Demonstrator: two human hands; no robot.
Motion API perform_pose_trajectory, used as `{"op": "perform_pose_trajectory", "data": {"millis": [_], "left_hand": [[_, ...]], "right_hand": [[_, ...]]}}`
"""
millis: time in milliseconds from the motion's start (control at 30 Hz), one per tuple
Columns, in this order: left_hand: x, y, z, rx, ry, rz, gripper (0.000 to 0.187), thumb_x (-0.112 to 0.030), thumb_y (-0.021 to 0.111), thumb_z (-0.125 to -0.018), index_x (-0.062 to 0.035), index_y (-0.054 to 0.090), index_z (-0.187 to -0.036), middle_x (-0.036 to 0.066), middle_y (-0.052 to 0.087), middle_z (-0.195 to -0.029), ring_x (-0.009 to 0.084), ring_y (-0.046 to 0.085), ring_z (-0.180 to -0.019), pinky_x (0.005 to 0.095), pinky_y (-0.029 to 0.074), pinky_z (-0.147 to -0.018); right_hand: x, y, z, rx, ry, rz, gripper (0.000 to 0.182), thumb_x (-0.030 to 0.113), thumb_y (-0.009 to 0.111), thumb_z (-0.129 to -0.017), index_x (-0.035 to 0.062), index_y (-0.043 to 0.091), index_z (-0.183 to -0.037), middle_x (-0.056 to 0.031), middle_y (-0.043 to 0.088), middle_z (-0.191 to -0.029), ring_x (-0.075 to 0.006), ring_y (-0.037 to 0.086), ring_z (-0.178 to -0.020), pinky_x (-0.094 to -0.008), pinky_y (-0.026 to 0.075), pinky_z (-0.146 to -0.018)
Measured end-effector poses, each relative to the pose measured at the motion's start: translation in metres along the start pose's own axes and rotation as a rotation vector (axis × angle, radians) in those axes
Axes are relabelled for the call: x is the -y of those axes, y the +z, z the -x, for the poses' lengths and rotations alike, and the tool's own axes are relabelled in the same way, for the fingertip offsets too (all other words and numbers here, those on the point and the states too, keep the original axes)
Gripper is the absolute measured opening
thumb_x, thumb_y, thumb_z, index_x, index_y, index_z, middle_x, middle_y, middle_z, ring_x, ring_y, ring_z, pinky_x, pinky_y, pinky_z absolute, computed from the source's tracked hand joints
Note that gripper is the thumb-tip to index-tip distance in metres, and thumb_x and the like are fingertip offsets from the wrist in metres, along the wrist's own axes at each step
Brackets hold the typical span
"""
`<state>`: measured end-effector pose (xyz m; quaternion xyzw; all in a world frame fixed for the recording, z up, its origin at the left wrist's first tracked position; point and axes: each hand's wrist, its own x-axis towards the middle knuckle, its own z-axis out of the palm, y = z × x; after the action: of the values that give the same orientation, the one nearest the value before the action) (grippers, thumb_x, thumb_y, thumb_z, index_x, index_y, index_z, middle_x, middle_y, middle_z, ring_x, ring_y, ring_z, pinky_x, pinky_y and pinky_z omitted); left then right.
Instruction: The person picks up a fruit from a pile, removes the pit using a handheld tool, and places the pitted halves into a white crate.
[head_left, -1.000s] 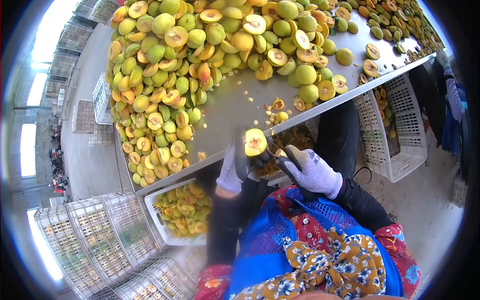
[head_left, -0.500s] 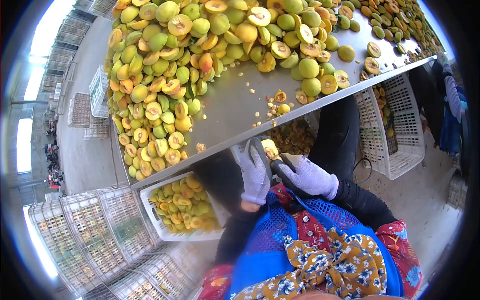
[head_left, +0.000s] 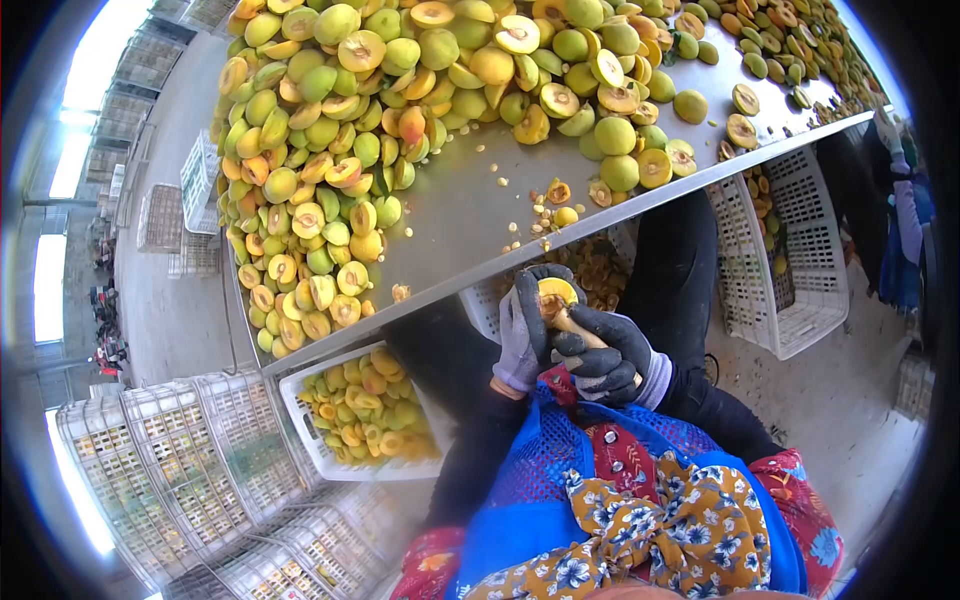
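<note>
My left hand (head_left: pixel 524 330), in a grey-and-lilac glove, is closed around an apricot half (head_left: pixel 557 292). Its yellow cut face is turned up, with a brown hollow in the middle. In a matching glove, my right hand (head_left: pixel 618 352) is wrapped round a small tool with a pale handle (head_left: pixel 584 331). The tool's tip meets the fruit's lower edge; the tip's shape is hard to make out. Both hands are over my lap, just below the edge of the metal table (head_left: pixel 450 215). Beneath them is a crate with brownish fruit scraps (head_left: pixel 603 275).
Heaped on the table are halved yellow-green apricots (head_left: pixel 330 150), with loose pale kernels nearby. A white crate of apricot halves (head_left: pixel 365 410) stands at lower left, beside stacked crates (head_left: pixel 180 470). Another crate (head_left: pixel 785 260) is at right, near another person's sleeve (head_left: pixel 908 215).
My right hand has rolled over, so its curled fingers and the tool's handle now show. The fruit half has tilted and shifted slightly right, its cut face now more visible.
</note>
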<state>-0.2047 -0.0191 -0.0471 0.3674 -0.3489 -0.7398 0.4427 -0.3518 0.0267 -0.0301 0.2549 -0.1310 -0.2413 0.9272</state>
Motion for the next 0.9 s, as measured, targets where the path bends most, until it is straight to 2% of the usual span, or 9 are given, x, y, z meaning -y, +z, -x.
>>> {"op": "perform_pose_trajectory", "data": {"millis": [100,200,267,333,400,533,600,767,900], "left_hand": [[0.025,-0.026,-0.001,-0.057,0.129,-0.310,0.032,-0.031,0.047,-0.104,-0.0031,0.055,-0.117,0.010,0.064,-0.103,0.0167,0.063,-0.086,0.0298,0.054,-0.074],[-0.021,-0.033,0.020,0.022,0.003,-0.348,0.028,-0.027,0.049,-0.104,-0.0055,0.053,-0.121,0.009,0.065,-0.105,0.0117,0.063,-0.083,0.0230,0.052,-0.066],[-0.036,-0.017,0.032,-0.214,0.237,-0.734,0.043,-0.044,0.039,-0.105,-0.0055,0.056,-0.114,0.008,0.067,-0.093,0.0117,0.062,-0.073,0.0228,0.048,-0.056],[-0.046,-0.050,0.044,-0.364,0.222,-0.694,0.044,-0.046,0.038,-0.104,-0.0072,0.057,-0.113,0.008,0.067,-0.093,0.0115,0.062,-0.072,0.0203,0.046,-0.052],[-0.041,-0.125,0.071,-0.441,0.274,-1.202,0.044,-0.047,0.042,-0.103,-0.0080,0.057,-0.116,0.009,0.067,-0.096,0.0125,0.064,-0.074,0.0211,0.048,-0.054],[-0.084,-0.172,0.117,-0.832,-0.128,-1.523,0.056,-0.028,0.061,-0.092,0.0048,0.045,-0.134,0.029,0.048,-0.130,0.0456,0.052,-0.117,0.0475,0.041,-0.102],[-0.105,-0.167,0.102,-1.032,-0.165,-1.754,0.054,-0.033,0.055,-0.096,0.0021,0.046,-0.135,0.030,0.045,-0.135,0.0463,0.051,-0.117,0.0480,0.040,-0.103],[-0.149,-0.148,-0.022,-0.898,0.005,-1.725,0.043,-0.034,0.044,-0.101,-0.0012,0.052,-0.127,0.026,0.058,-0.118,0.0409,0.056,-0.110,0.0492,0.047,-0.090],[-0.125,-0.206,-0.112,-0.794,0.133,-1.899,0.051,-0.037,0.054,-0.095,-0.0027,0.047,-0.132,0.032,0.054,-0.123,0.0479,0.057,-0.108,0.0508,0.049,-0.089]], "right_hand": [[-0.027,0.043,0.003,-0.192,-0.194,0.760,0.039,0.043,0.047,-0.102,0.0054,0.056,-0.093,0.0005,0.046,-0.056,-0.0090,0.044,-0.041,-0.0231,0.038,-0.041],[-0.012,0.045,0.004,-0.297,-0.403,0.694,0.042,0.041,0.048,-0.101,0.0013,0.053,-0.091,-0.0006,0.042,-0.052,-0.0083,0.038,-0.034,-0.0219,0.031,-0.033],[-0.002,0.042,0.011,-0.415,-0.355,0.787,0.043,0.043,0.045,-0.103,0.0030,0.053,-0.089,-0.0006,0.044,-0.051,-0.0086,0.038,-0.034,-0.0214,0.030,-0.032],[-0.002,0.042,0.005,-0.551,-0.358,0.903,0.043,0.045,0.048,-0.102,0.0037,0.054,-0.089,-0.0009,0.047,-0.053,-0.0091,0.040,-0.035,-0.0216,0.030,-0.033],[0.000,0.044,0.001,-0.656,-0.368,1.056,0.042,0.045,0.051,-0.101,0.0045,0.054,-0.090,0.0000,0.047,-0.054,-0.0081,0.041,-0.036,-0.0213,0.031,-0.034],[0.005,0.044,0.001,-0.787,-0.341,1.209,0.040,0.045,0.053,-0.100,0.0062,0.054,-0.090,0.0016,0.047,-0.055,-0.0059,0.041,-0.038,-0.0205,0.031,-0.035],[0.008,0.041,0.003,-0.788,-0.312,1.214,0.040,0.045,0.052,-0.100,0.0062,0.054,-0.090,0.0015,0.048,-0.055,-0.0057,0.042,-0.039,-0.0204,0.031,-0.036],[0.004,0.044,-0.004,-0.824,-0.280,1.231,0.041,0.044,0.051,-0.101,0.0054,0.055,-0.090,0.0015,0.049,-0.055,-0.0058,0.044,-0.040,-0.0206,0.032,-0.037],[0.003,0.039,-0.002,-0.782,-0.304,1.317,0.041,0.044,0.051,-0.101,0.0056,0.056,-0.089,0.0014,0.048,-0.054,-0.0062,0.044,-0.040,-0.0204,0.033,-0.038]]}}
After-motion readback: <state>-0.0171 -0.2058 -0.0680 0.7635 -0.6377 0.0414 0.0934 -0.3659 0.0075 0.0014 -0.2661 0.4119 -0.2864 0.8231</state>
